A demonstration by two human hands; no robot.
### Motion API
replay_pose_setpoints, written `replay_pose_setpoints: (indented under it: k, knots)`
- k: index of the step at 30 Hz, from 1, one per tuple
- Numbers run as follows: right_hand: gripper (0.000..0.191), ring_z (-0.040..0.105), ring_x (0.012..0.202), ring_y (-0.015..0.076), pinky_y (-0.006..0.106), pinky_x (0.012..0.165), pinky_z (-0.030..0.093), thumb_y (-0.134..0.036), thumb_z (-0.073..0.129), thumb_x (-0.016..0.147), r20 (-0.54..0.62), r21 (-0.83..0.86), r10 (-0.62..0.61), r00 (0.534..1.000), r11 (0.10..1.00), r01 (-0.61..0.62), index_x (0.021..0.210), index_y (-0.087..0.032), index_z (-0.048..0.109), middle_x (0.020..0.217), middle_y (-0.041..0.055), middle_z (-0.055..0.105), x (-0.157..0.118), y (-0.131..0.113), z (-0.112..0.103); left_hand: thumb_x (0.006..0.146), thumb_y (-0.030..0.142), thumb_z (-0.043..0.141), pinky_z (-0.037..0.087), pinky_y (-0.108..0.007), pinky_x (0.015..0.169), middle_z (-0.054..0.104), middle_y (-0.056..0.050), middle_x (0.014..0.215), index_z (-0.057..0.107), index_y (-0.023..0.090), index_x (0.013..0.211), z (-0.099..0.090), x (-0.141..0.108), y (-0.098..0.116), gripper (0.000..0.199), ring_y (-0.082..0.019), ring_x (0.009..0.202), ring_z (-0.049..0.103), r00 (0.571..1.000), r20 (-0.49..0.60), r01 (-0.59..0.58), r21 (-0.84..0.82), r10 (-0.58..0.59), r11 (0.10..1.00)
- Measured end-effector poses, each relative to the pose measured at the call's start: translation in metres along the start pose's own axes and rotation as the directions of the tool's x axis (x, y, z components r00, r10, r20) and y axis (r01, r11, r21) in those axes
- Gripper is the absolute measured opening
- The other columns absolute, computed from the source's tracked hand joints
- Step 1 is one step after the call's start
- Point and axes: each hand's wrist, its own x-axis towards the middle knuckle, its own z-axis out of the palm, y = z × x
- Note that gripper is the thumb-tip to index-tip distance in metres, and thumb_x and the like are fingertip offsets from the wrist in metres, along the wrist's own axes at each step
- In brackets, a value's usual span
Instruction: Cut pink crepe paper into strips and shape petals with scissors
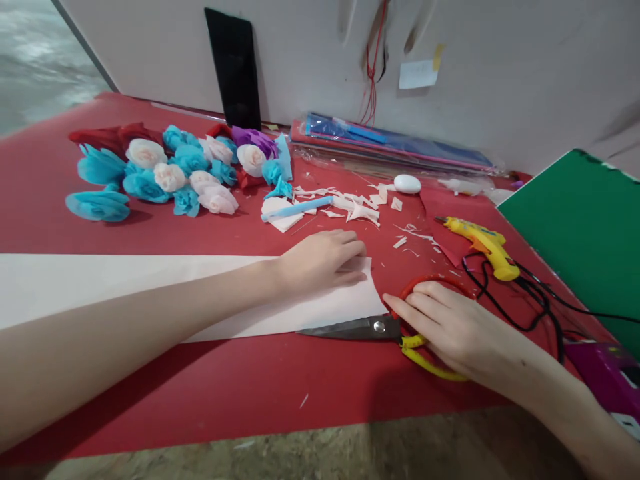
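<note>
A long strip of white paper (320, 310) lies across the red tabletop (215, 393). My left hand (320, 260) rests on its right end, fingers bent and pressing on the paper. At the right, my right hand (445, 320) is closed over the handles of a pair of scissors (357, 328), which have dark blades and red and yellow wrapped loops. The blades look closed and point left, flat along the paper's near edge. Part of the handles is hidden under my fingers.
Blue, white, red and purple paper flowers (187, 160) are heaped at the back left. Behind my left hand lie paper scraps (357, 207) and a blue strip (297, 209). A yellow glue gun (483, 243) with black cord, a green board (580, 233) and packaged sheets (400, 143) lie beyond.
</note>
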Motion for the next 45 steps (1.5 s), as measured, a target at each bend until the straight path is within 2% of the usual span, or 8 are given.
replay_pose_setpoints:
  k: [3,10,16,21,25,34,38,45]
  knots:
    - [0.052,0.051,0.084,0.0282,0.041,0.074,0.047,-0.006,0.039,0.076,0.055,-0.021,0.016,0.998,1.000,-0.015,0.126,0.003,0.045,0.096,0.0160,0.062,-0.001,-0.001,-0.001,0.086,0.029,0.056,0.040,-0.026,0.063,0.058,-0.006,0.082,0.060,0.013,0.085,-0.001,0.000,0.001,0.017,-0.017,0.072,0.056,1.000,-0.003,-0.006,0.007,0.006,1.000]
    - [0.051,0.057,0.073,0.0243,0.036,0.065,0.050,-0.002,0.039,0.071,-0.021,0.108,0.110,0.994,0.988,-0.107,0.121,-0.003,0.048,0.085,0.0109,0.063,-0.003,0.004,-0.006,0.086,0.029,0.056,0.041,-0.026,0.064,0.059,-0.005,0.081,0.059,0.013,0.084,0.000,0.006,0.000,0.016,-0.017,0.073,0.056,0.999,0.014,-0.032,0.044,0.031,0.999]
    - [0.047,0.063,0.086,0.0239,0.032,0.070,0.051,-0.003,0.040,0.069,-0.079,0.164,0.224,0.971,0.964,-0.209,0.114,-0.007,0.049,0.098,0.0129,0.065,-0.013,0.009,-0.001,0.086,0.026,0.056,0.040,-0.028,0.065,0.060,-0.006,0.082,0.059,0.013,0.083,0.000,0.013,0.004,0.014,-0.018,0.075,0.057,1.000,0.023,-0.021,0.066,0.019,0.998]
    - [0.045,0.064,0.077,0.0214,0.029,0.067,0.050,0.001,0.039,0.067,-0.137,0.174,0.238,0.962,0.961,-0.213,0.109,-0.009,0.053,0.088,0.0113,0.067,-0.016,0.017,0.000,0.086,0.025,0.056,0.041,-0.034,0.075,0.063,-0.008,0.087,0.058,0.013,0.085,0.002,0.023,0.008,0.013,-0.022,0.083,0.059,0.999,0.032,0.008,0.052,-0.010,0.999]
    - [0.050,0.063,0.071,0.0190,0.027,0.063,0.050,0.002,0.040,0.064,-0.121,0.215,0.220,0.968,0.958,-0.190,0.108,-0.011,0.058,0.080,0.0082,0.066,-0.015,0.022,0.001,0.086,0.028,0.056,0.042,-0.036,0.080,0.065,-0.010,0.096,0.057,0.013,0.093,-0.001,0.027,0.005,0.017,-0.024,0.091,0.060,0.999,0.038,0.023,0.006,-0.023,1.000]
    - [0.055,0.063,0.075,0.0203,0.030,0.065,0.051,0.002,0.039,0.060,-0.089,0.232,0.214,0.973,0.954,-0.189,0.109,-0.011,0.061,0.084,0.0095,0.067,-0.015,0.024,0.006,0.087,0.028,0.053,0.046,-0.035,0.080,0.064,-0.013,0.106,0.053,0.013,0.107,-0.025,-0.011,-0.011,0.025,-0.024,0.096,0.060,0.998,0.065,0.027,-0.134,-0.018,0.991]
    - [0.057,0.064,0.075,0.0197,0.028,0.066,0.051,0.003,0.039,0.059,-0.102,0.243,0.241,0.965,0.947,-0.211,0.111,-0.011,0.057,0.084,0.0086,0.067,-0.015,0.023,0.005,0.090,0.017,0.041,0.046,-0.036,0.084,0.061,-0.015,0.112,0.049,0.013,0.121,-0.032,-0.026,-0.018,0.033,-0.023,0.100,0.058,0.997,0.081,-0.002,-0.213,0.020,0.977]
    - [0.043,0.064,0.070,0.0194,0.027,0.062,0.048,0.002,0.040,0.062,-0.111,0.245,0.303,0.946,0.931,-0.270,0.100,-0.015,0.051,0.081,0.0072,0.066,-0.014,0.021,0.004,0.086,0.008,0.040,0.050,-0.024,0.079,0.066,-0.008,0.103,0.066,0.016,0.097,-0.032,-0.029,-0.026,0.030,-0.014,0.092,0.063,0.994,0.101,0.002,-0.432,0.046,0.902]
